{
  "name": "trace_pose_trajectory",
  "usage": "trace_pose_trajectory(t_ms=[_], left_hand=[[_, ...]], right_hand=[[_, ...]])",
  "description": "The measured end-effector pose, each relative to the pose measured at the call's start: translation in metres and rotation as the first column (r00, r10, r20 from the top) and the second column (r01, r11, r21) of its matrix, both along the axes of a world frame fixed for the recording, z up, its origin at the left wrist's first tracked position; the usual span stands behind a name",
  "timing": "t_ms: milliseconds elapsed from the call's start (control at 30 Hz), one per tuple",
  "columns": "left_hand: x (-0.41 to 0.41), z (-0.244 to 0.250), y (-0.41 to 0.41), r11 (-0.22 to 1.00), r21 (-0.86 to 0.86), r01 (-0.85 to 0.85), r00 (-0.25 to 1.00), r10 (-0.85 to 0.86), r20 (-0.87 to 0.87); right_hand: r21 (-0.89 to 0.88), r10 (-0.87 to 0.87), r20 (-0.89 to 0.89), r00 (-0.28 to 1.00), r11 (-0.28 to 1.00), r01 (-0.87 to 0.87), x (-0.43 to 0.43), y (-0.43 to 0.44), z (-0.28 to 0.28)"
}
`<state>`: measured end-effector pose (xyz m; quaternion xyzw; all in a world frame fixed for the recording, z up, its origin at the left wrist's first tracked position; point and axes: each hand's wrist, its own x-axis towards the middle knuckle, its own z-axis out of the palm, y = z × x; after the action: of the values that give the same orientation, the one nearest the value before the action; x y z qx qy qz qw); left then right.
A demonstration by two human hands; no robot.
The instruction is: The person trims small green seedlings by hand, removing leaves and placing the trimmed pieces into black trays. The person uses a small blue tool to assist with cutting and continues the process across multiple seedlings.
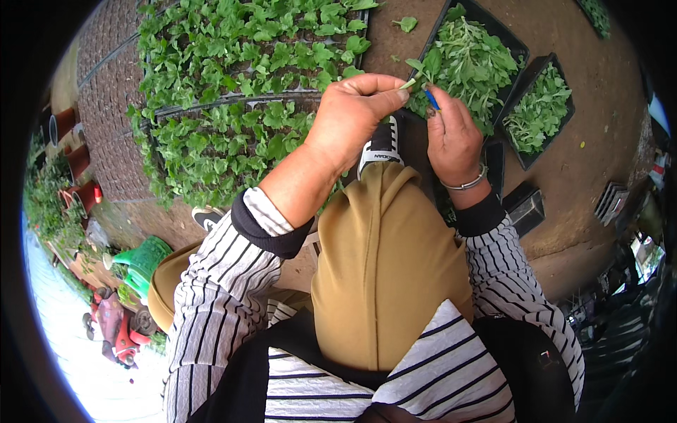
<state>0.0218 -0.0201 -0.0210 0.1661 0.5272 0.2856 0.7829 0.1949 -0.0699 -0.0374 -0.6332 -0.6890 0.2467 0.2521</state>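
Observation:
My left hand (362, 108) pinches the pale stem of a leafy green cutting (407, 83) between thumb and forefinger. Close beside it, my right hand (454, 132) grips a small blue-handled tool (432, 99) near the same cutting. The tool's working end is hidden by leaves and fingers. Directly behind my right hand, a black tray (500, 31) holds a heap of cut leafy shoots (470, 63). To the left of my hands stand rows of green seedlings (222, 58) in cell trays.
A smaller black tray (529, 79) contains more cuttings (542, 108). Another black container (523, 211) sits near my right forearm. Soil-filled cell trays (108, 106) extend at far left. A green watering can (145, 259) stands left of my leg. One loose leaf (406, 24) lies on the ground.

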Motion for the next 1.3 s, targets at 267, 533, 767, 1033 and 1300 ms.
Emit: trace_pose_trajectory(t_ms=[267,533,767,1033,1300], left_hand=[[-0.007,-0.005,-0.007,0.982,0.18,0.051,0.987,-0.077,0.141],[-0.02,-0.014,-0.015,0.982,0.186,0.027,0.976,-0.067,0.207],[-0.047,0.016,-0.018,0.77,0.551,0.321,0.936,-0.171,-0.307],[-0.09,0.086,-0.038,0.846,0.53,0.052,0.996,-0.009,-0.084],[-0.112,0.14,-0.113,0.909,0.313,-0.276,0.945,0.197,0.261]], right_hand=[[0.006,-0.257,0.068,0.964,0.966,0.257,0.07,-0.016,-0.035],[0.119,-0.337,0.682,0.649,0.927,0.356,0.173,-0.006,-0.037],[-0.183,0.072,0.308,0.949,0.983,-0.015,0.057,-0.049,-0.016],[-0.406,0.152,0.128,0.98,0.91,-0.089,0.045,-0.113,0.023],[-0.527,0.128,0.229,0.965,0.85,0.013,0.067,-0.161,0.057]])
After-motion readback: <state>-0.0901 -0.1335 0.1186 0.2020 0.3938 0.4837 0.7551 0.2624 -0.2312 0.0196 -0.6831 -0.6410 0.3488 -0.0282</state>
